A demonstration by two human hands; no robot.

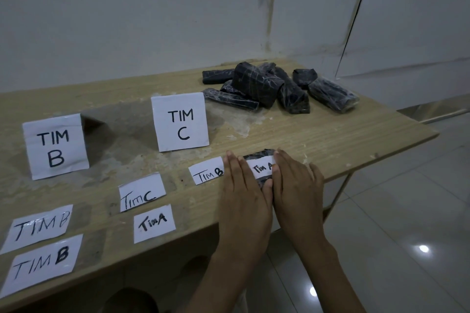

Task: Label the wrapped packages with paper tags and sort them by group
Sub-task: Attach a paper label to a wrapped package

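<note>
At the left of the worktop (343,134) we note the standing "TIM B" card (54,146). Two loose "TIM B" tags (38,227) lie in front of it at the near edge. Next come a "Tim C" tag (141,195), a "Tim A" tag (153,223) and the standing "TIM C" card (180,122). A "Tim B" tag (207,170) lies just beside the left hand (244,193).

Step in hand, in our judgement: fixing a label. One wrapped package (262,154) lies near the front edge between both hands, with a "Tim A" label (262,168) on top of it. The fingers of both hands are straight and flat, pressing down at either end of the label. The right hand (297,188) partly covers its last letter. The pile of unlabelled packages (274,86) sits well apart at the far right.

Next move, we judge: lift the package and carry it to group A. No card for A is in view, and its place may be cut off at the left. We cannot tell how the label is fastened. The hands hide most of the package.
</note>
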